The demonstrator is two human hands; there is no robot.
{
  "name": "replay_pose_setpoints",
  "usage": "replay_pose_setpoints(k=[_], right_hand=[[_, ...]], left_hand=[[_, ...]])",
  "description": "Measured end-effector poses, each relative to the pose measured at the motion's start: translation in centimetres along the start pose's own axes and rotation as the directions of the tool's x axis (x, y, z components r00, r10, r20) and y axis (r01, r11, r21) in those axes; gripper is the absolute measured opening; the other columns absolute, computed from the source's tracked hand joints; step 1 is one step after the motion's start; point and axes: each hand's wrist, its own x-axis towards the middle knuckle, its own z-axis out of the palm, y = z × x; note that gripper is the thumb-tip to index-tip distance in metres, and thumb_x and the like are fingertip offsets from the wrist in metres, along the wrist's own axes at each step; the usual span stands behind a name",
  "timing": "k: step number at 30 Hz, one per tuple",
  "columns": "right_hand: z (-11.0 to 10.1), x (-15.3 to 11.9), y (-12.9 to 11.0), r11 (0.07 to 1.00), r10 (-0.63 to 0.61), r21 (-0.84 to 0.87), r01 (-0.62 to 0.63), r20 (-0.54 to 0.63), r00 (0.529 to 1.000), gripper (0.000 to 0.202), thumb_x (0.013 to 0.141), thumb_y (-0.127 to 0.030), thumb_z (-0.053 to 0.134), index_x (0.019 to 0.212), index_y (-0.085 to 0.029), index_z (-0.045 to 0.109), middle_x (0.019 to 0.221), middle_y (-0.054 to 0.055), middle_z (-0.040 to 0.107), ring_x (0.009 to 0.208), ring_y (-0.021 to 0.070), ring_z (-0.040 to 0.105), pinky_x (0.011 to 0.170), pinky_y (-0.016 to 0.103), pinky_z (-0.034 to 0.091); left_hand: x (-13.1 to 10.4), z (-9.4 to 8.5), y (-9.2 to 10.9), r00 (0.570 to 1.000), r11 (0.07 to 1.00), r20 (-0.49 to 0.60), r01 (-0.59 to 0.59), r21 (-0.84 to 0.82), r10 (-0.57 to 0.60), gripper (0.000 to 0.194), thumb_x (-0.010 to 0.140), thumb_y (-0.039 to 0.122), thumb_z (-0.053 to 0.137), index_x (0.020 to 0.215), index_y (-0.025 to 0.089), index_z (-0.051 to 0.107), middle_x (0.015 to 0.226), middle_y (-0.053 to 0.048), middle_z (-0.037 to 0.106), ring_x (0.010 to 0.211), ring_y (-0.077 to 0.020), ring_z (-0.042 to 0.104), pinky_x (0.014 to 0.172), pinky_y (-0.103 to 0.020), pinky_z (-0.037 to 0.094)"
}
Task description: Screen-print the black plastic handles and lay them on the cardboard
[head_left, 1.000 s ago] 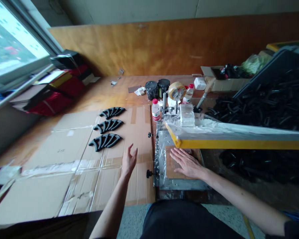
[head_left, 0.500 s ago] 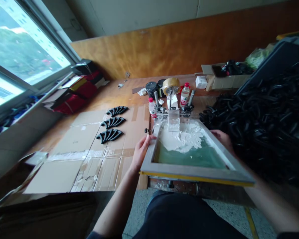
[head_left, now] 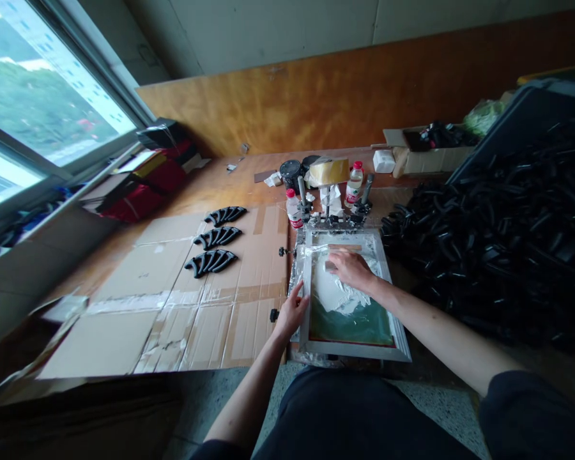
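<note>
The screen printing frame (head_left: 306, 326) lies flat on the bench in front of me, its green mesh partly covered with white paste (head_left: 328, 294). My left hand (head_left: 293, 310) is closed on the frame's left edge. Over the far half of the mesh, my right hand (head_left: 351, 268) is closed around a squeegee (head_left: 345, 248), whose lower part is mostly hidden by the fingers. Metal hinge clamps (head_left: 334, 219) stand at the frame's far end. Left of it, several black curved slatted parts (head_left: 211, 262) lie in three groups on flattened cardboard (head_left: 177, 300).
A large heap of black parts (head_left: 498, 255) borders the frame on the right. Behind the clamps stand two red-capped bottles (head_left: 354, 185), a roll of tape (head_left: 329, 171) and dark tubs (head_left: 291, 173). An open cardboard box (head_left: 431, 160) sits at the back right.
The frame has come down from a tilted, raised position to lie flat. My right hand has left its right edge and taken hold of the squeegee. My left hand stays at the left edge, lower and nearer.
</note>
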Motion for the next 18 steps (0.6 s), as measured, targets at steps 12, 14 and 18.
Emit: replay_pose_setpoints(k=[12, 14, 18], right_hand=[[-0.4, -5.2, -0.3, 0.956, -0.291, 0.031, 0.291, 0.014, 0.956, 0.012, 0.086, -0.013, 0.054, 0.085, -0.020, 0.063, 0.084, 0.004, 0.063, 0.087, 0.0195, 0.053, 0.066, 0.027, 0.038], [0.5, -5.8, -0.6, 0.953, -0.303, -0.013, 0.303, -0.024, 0.953, 0.020, 0.087, -0.009, 0.047, 0.091, -0.019, 0.065, 0.089, 0.006, 0.064, 0.090, 0.0207, 0.052, 0.069, 0.028, 0.039], [1.1, -7.0, -0.9, 0.936, -0.353, 0.027, 0.352, 0.020, 0.935, 0.022, 0.087, -0.008, 0.048, 0.093, -0.019, 0.066, 0.090, 0.006, 0.064, 0.089, 0.0199, 0.054, 0.070, 0.028, 0.041]], left_hand=[[-0.2, 0.0, 0.2, 1.000, 1.000, -0.010, 0.008, -0.023, -0.009, 0.064, 0.086, 0.049, 0.051, 0.142, 0.020, 0.044, 0.078, -0.001, 0.064, 0.069, -0.0147, 0.059, 0.064, -0.025, 0.042], [-0.3, 0.0, 0.2, 1.000, 1.000, -0.011, 0.000, -0.031, -0.001, 0.065, 0.085, 0.050, 0.052, 0.141, 0.019, 0.045, 0.076, -0.001, 0.063, 0.067, -0.0144, 0.058, 0.062, -0.024, 0.041], [-0.3, -0.1, 0.3, 1.000, 0.999, -0.017, 0.014, -0.034, -0.015, 0.065, 0.084, 0.051, 0.052, 0.141, 0.021, 0.046, 0.072, 0.001, 0.060, 0.063, -0.0132, 0.055, 0.059, -0.024, 0.039]])
